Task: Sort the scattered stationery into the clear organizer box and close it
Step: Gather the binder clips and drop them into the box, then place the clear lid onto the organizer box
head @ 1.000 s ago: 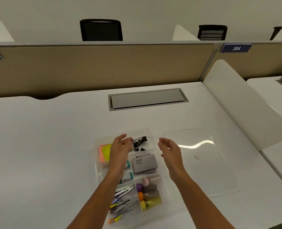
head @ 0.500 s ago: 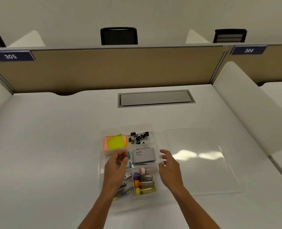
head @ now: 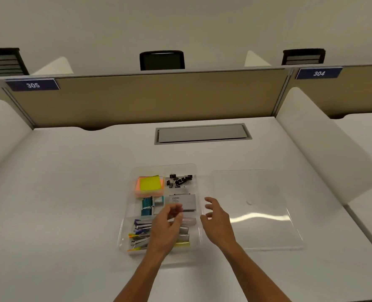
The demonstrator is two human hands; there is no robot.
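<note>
Sorting looks basically done: the clear organizer box [head: 126,234] sits mid-worktop [head: 61,203] with sticky notes [head: 150,183], binder clips [head: 179,180] and the rest in its compartments, long axis running away from the person. Left hand [head: 166,227] hovers over it, fingers loosely curled, a bit blurred, apparently holding nothing. Right hand [head: 216,221] is relaxed, empty, beside the box. The lid [head: 257,210] lies flat just right. I reckon next is lifting it over squarely.
</note>
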